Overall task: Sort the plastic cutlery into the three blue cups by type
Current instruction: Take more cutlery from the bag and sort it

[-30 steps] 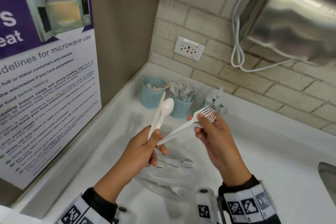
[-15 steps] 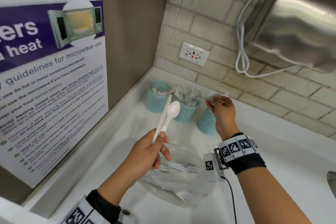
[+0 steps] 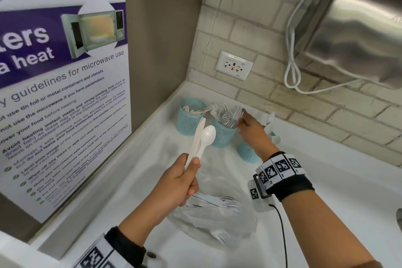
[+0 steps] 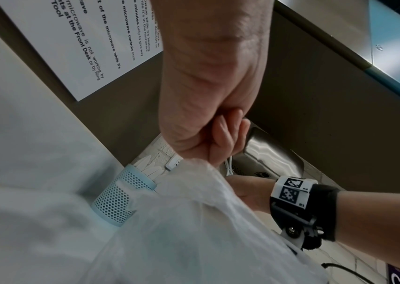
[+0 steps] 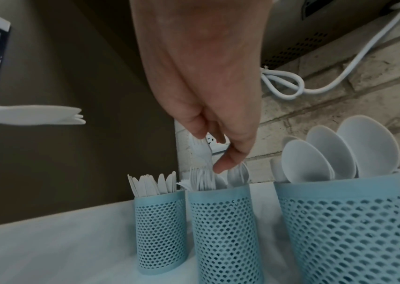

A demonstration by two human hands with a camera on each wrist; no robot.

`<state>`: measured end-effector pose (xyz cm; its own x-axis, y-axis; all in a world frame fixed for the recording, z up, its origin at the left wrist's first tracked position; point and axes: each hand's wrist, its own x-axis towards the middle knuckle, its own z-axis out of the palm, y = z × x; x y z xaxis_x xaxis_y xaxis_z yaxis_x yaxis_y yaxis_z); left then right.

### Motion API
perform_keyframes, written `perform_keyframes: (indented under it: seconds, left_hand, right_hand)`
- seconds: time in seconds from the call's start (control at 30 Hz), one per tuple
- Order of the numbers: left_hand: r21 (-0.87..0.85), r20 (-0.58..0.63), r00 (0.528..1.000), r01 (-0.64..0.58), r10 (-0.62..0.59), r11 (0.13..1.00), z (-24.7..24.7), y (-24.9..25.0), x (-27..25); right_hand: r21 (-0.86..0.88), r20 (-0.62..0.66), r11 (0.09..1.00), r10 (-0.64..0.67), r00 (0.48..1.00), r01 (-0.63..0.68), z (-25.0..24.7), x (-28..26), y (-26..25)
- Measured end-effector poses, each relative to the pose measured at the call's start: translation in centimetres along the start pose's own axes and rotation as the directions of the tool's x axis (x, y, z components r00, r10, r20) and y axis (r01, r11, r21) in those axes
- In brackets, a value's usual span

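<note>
Three blue mesh cups stand in the counter's back corner: the knife cup [image 3: 188,119] [image 5: 161,230], the fork cup [image 3: 223,137] [image 5: 223,230] and the spoon cup [image 3: 248,153] [image 5: 347,230]. My right hand [image 3: 241,119] [image 5: 218,159] hangs over the fork cup and pinches a white fork [image 5: 202,151], tines up, among the forks standing there. My left hand [image 3: 191,165] [image 4: 225,134] grips a white spoon [image 3: 206,137] and a white knife [image 3: 199,130] upright in front of the cups. A clear plastic bag [image 3: 217,213] [image 4: 194,221] with more forks lies under my left hand.
The white counter [image 3: 326,191] meets a brown wall on the left with a microwave poster [image 3: 65,93]. On the brick back wall are an outlet [image 3: 233,65] and a steel appliance [image 3: 352,35] with a looped white cord [image 3: 292,72].
My right hand has carried the fork from beside my left hand back to the cups, and now holds it over the fork cup. My left hand still holds the spoon and knife.
</note>
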<state>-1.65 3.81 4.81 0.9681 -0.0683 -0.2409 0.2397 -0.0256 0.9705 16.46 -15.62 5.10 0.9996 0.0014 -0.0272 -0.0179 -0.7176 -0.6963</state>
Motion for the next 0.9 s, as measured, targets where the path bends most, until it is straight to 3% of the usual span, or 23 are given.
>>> perform_keyframes:
  seconds: [0.1,0.2,0.27,0.37,0.5,0.7,0.9]
  left_hand:
    - [-0.005,0.005,1.0,-0.002,0.002,1.0,0.1,0.0,-0.1]
    - [-0.002,0.006,1.0,-0.004,0.004,1.0,0.0,-0.1,-0.1]
    - [-0.001,0.01,1.0,-0.004,0.004,1.0,0.0,-0.1,-0.1]
    - [0.0,0.015,1.0,-0.002,0.002,1.0,0.2,-0.2,0.0]
    - [-0.016,0.015,1.0,-0.013,0.014,1.0,0.3,-0.2,0.0]
    - [-0.079,-0.033,0.999,-0.022,0.019,0.997,0.1,-0.2,0.1]
    - [-0.077,-0.03,1.0,-0.011,0.009,0.997,0.4,-0.6,0.3]
  right_hand:
    - [-0.09,-0.132,0.993,-0.084,0.988,0.073,-0.1,-0.2,-0.3]
    - [-0.027,-0.317,0.972,-0.23,0.92,0.234,0.2,-0.8,-0.2]
    - [-0.053,-0.361,0.945,-0.318,0.877,0.321,0.3,-1.2,-0.3]
    - [-0.114,-0.362,0.925,-0.378,0.852,0.362,0.2,-1.1,-0.5]
    - [-0.066,-0.388,0.957,-0.287,0.876,0.284,-0.1,-1.0,-0.6]
    - [0.028,-0.296,0.974,-0.205,0.933,0.223,0.6,-2.4,-1.3]
    - [0.139,-0.112,0.971,-0.18,0.977,0.194,1.6,-6.2,-2.2]
